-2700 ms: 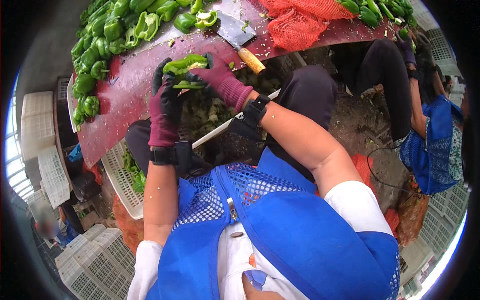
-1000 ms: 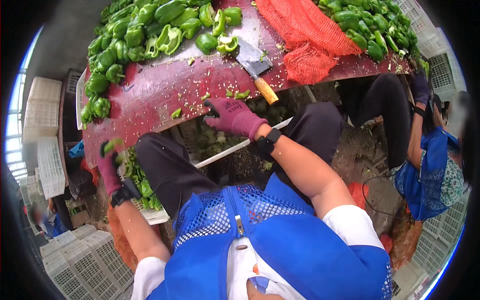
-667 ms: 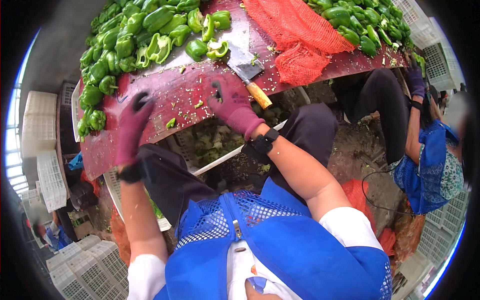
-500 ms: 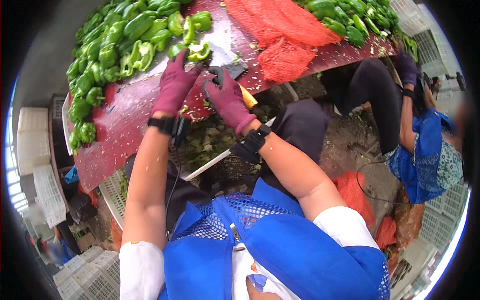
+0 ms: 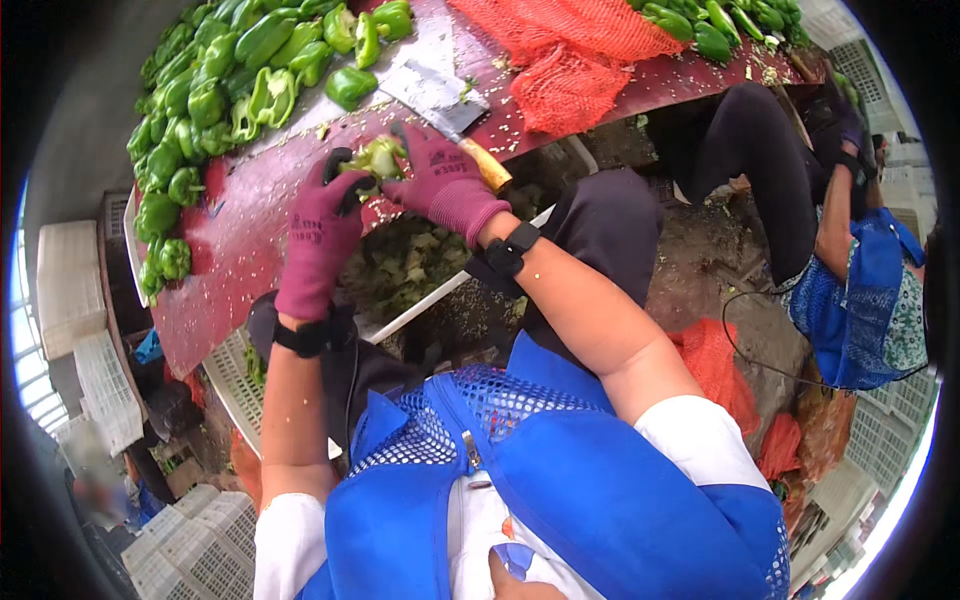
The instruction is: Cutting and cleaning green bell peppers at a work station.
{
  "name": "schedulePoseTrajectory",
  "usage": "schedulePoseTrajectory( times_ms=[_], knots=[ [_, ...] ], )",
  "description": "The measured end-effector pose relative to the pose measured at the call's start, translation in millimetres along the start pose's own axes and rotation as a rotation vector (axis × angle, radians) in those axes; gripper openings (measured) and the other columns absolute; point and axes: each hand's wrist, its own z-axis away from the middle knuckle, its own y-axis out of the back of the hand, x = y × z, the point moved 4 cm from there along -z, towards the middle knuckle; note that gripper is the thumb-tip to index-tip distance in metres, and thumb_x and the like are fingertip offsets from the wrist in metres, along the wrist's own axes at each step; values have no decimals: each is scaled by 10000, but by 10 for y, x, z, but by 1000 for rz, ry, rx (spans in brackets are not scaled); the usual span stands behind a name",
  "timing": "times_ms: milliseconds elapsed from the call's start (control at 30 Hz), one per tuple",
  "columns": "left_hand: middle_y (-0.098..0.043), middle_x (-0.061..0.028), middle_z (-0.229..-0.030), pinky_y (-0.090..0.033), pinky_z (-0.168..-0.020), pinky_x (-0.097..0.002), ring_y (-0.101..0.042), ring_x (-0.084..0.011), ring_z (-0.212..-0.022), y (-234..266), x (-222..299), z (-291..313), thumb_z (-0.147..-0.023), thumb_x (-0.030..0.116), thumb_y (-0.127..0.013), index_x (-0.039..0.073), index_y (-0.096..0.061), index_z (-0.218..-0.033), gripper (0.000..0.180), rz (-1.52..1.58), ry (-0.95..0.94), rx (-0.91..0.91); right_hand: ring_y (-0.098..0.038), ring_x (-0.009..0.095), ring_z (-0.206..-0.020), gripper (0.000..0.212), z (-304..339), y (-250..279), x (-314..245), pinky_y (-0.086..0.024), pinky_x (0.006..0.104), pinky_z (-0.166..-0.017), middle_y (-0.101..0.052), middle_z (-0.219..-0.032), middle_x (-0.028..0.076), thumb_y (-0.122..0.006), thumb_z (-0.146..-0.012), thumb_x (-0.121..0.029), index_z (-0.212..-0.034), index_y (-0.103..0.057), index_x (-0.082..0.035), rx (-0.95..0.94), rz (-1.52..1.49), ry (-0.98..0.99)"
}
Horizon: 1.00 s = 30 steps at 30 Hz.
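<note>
Above the table's near edge, a cut green pepper (image 5: 380, 158) with its pale core and seeds showing is held between my gloved hands. My left hand (image 5: 325, 225) grips it from the left with bent fingers. From the right, my right hand (image 5: 440, 178) pinches its other side, some fingertips hidden. Just beyond my right hand lies a cleaver (image 5: 430, 90), its wooden handle (image 5: 487, 165) sticking out past the table edge. A whole-looking pepper (image 5: 350, 88) rests left of the blade, near a halved pepper (image 5: 273, 97).
Green peppers (image 5: 215, 60) are heaped on the red table (image 5: 240, 260) at far left. Orange mesh sacking (image 5: 570, 85) lies right of the cleaver. Below the edge, a white crate (image 5: 440, 305) holds pepper scraps. At right a co-worker (image 5: 850, 290) sits, with stacked white crates behind.
My left hand has drawn a cut pepper back toward me from beside the cleaver. My right hand has come to meet it. The cleaver now shows uncovered.
</note>
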Motion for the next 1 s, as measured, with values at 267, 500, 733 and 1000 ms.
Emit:
schedulePoseTrajectory(
  times_ms=[267,500,733,1000],
  knots=[
    [-583,-122,-1234,-485,-902,-306,-593,-205,-1078,-14,131,428,-801,-24,-652,85,-543,-1254,479,640,139,289,-497,374,-1158,602,162,-237,-180,-390,462,-984,-539,-1209,204,-722,-700,-311,-1204,-525,-48,22,149,183],
    [-572,-87,-1225,-474,-916,-297,-568,-165,-1075,-381,-113,650,-917,50,-542,28,-448,-1350,443,840,413,300,-617,407,-880,404,297,-256,-245,-491,473,-771,-620,-930,258,-658,-786,-286,-1062,-532,-19,57,-243,250],
    [-614,-78,-1166,-492,-911,-298,-607,-182,-1040,-420,-715,822,-843,-49,-542,32,-528,-1288,453,1215,668,308,-558,110,-528,209,166,-339,-4,-474,271,-512,-615,-723,24,-621,-855,-307,-871,-647,-100,-474,-1288,-517],
    [-533,-82,-1327,-414,-1030,-347,-517,-209,-1203,-16,-393,665,-816,-70,-502,34,-465,-1367,562,1031,386,128,-623,368,-979,432,282,-204,-167,-495,423,-837,-646,-1035,213,-651,-772,-332,-1092,-605,-44,-266,-190,130]
  ],
)
